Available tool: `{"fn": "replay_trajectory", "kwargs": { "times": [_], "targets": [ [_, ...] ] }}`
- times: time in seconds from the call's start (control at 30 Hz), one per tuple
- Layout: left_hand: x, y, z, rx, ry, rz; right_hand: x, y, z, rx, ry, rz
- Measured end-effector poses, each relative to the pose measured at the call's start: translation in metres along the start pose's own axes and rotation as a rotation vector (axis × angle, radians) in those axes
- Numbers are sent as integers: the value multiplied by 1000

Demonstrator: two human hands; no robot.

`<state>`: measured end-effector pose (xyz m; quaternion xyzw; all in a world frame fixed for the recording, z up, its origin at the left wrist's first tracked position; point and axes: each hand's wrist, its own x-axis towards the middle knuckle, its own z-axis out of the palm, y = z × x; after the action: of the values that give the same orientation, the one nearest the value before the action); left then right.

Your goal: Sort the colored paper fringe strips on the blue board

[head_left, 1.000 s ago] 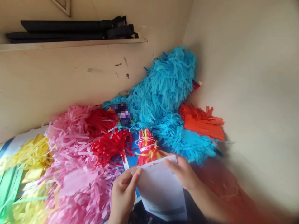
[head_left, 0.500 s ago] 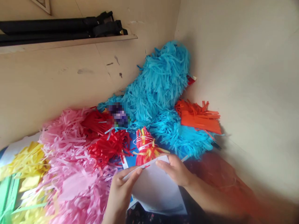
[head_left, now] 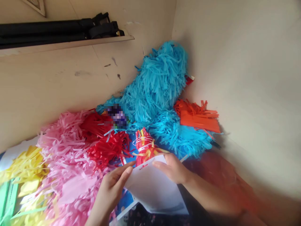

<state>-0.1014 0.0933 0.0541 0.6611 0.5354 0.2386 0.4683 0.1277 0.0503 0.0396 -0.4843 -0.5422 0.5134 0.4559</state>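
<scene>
A folded white sheet of paper (head_left: 154,188) is held low in the middle of the view. My left hand (head_left: 110,190) pinches its left top corner with thumb and fingers closed on it. My right hand (head_left: 172,169) grips the top right edge, fingers curled over the sheet. Just beyond the paper lies a small red bundle of strips tied with white and yellow bands (head_left: 144,146). A blue sheet (head_left: 124,201) shows under the white paper.
Heaps of cut tissue fringe fill the corner: blue (head_left: 160,84), orange (head_left: 197,116), red (head_left: 105,147), pink (head_left: 68,163), yellow (head_left: 25,166), green (head_left: 7,197). A wall shelf (head_left: 70,42) carries black folded poles (head_left: 58,28). A plain wall stands on the right.
My left hand has slid down and left along the sheet's edge. The paper's top edge has folded flatter. My view has shifted slightly right.
</scene>
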Motion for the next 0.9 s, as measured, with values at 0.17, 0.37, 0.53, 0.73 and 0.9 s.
{"fn": "replay_trajectory", "kwargs": {
  "times": [0.17, 0.37, 0.53, 0.73, 0.9],
  "targets": [
    [0, 28, -1, 586, 4, 439, -2, -5, 13, -114, 52, -72],
    [-1, 26, 3, 650, 36, 582, -16, 0, 13, 9, 4, -54],
    [-1, 11, 0, 632, 80, 601, -21, 5, 2, 56, 6, -69],
    [1, 10, 10, 535, 33, 581, -19, 8, 1, 102, -23, -56],
    [-1, 16, 24, 526, 41, 571, -18, 14, 3, 231, -78, 1]
  ]
}}
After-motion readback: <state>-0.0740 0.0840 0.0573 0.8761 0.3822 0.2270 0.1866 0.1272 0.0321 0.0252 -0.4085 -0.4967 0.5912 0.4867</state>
